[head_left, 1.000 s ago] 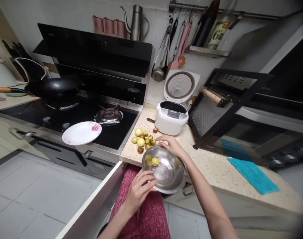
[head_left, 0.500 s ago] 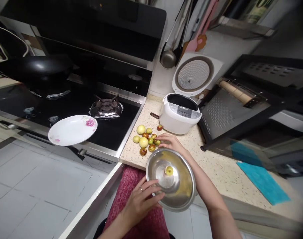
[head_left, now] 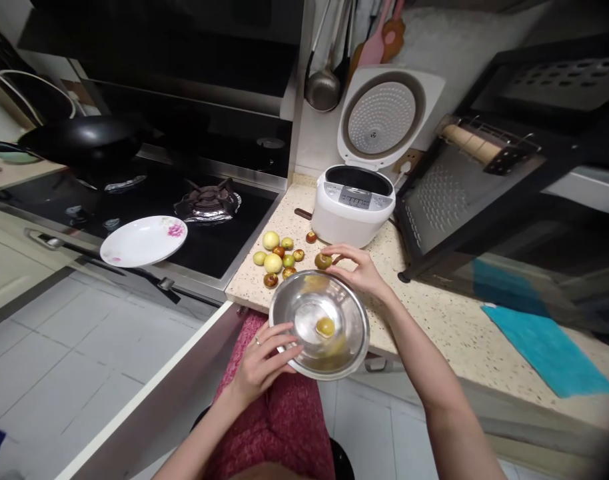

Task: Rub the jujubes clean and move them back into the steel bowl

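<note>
The left hand (head_left: pixel 258 363) hides part of the near-left rim of the steel bowl (head_left: pixel 352 320), and its thumb is out of sight beneath. The bowl in turn covers a stretch of the counter's (head_left: pixel 424 320) front edge, so whether it touches that edge cannot be told. A brown handle (head_left: pixel 303 213) shows only partly beside the rice cooker (head_left: pixel 339 223), and the hanging ladle (head_left: pixel 323 91) is cut off by the top of the view.

Half a second ago the right hand (head_left: pixel 357 267) had its fingertips among the heaped fruits (head_left: pixel 273 263); now it has drawn 1 greenish-brown fruit (head_left: pixel 323 261) clear of them, towards the cooker. The yellow-green fruit (head_left: pixel 325 327) inside the bowl lay nearer its left wall 1 s ago and now sits close to the middle of the floor.

The bowl's mouth faces up towards the wearer; being round, it has no clear long axis, and neither does the pinched fruit.

The left fingers hook over the bowl's rim and grip it in front of the counter's front edge. The right thumb and fingertips close on the greenish-brown fruit just beyond the bowl's far rim; whether it touches the counter is hard to make out. About 9 fruits remain near the counter's front left corner, with 1 red-brown fruit (head_left: pixel 311 237) apart, near the cooker.
</note>
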Available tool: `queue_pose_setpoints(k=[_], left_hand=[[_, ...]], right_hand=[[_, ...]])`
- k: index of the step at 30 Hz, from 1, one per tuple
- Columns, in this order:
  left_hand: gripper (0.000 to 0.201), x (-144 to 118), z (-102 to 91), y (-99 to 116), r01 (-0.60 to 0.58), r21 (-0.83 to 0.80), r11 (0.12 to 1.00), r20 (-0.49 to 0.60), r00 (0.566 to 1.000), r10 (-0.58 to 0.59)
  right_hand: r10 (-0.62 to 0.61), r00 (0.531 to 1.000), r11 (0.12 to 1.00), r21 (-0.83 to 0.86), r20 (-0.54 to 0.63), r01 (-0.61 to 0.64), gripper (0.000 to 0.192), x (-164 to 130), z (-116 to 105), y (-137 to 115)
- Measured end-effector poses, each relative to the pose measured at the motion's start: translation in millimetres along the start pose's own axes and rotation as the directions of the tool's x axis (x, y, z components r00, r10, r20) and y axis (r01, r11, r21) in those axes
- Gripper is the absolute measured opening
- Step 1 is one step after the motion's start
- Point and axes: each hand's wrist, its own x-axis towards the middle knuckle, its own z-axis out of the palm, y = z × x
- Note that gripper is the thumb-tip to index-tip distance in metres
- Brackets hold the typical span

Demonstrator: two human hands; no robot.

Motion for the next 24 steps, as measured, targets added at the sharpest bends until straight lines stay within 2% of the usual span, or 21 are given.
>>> queue_pose_setpoints(k=[3,6,9,15,21,24], left_hand=[[0.035,-2.4,3.7,4.3,0.018,0.06,0.998,-0.014,1.0,-0.017],[0.034,-3.0,6.8,9.4,0.033,0.068,0.997,-0.048,0.998,-0.03],[0.033,-2.8,9.1,12.6,0.054,0.061,0.997,-0.06,0.997,-0.051],[0.028,-2.5,12.5,19.6,0.098,0.034,0.995,-0.07,0.993,-0.096],[0.026,3.5,6.2,28.3,0.111,0.063,0.992,-0.002,0.994,-0.112],[0.026,4.3,3.5,29.2,0.122,0.064,0.99,0.012,0.992,-0.123]], right_hand=[[-0.105,0.981,0.992,0.084,0.164,0.092,0.032,-9.1,-0.4,-15.9],[-0.157,0.925,0.985,0.119,0.347,0.123,0.031,-13.9,5.7,-26.2],[-0.188,0.875,0.982,0.106,0.446,0.157,0.033,-16.0,13.3,-28.3],[-0.228,0.81,0.971,0.067,0.541,0.229,0.034,-15.5,23.1,-17.6],[-0.214,0.799,0.975,0.081,0.562,0.205,0.036,-10.8,26.0,-8.4],[-0.215,0.811,0.977,0.121,0.544,0.177,0.033,-10.3,25.6,-7.6]])
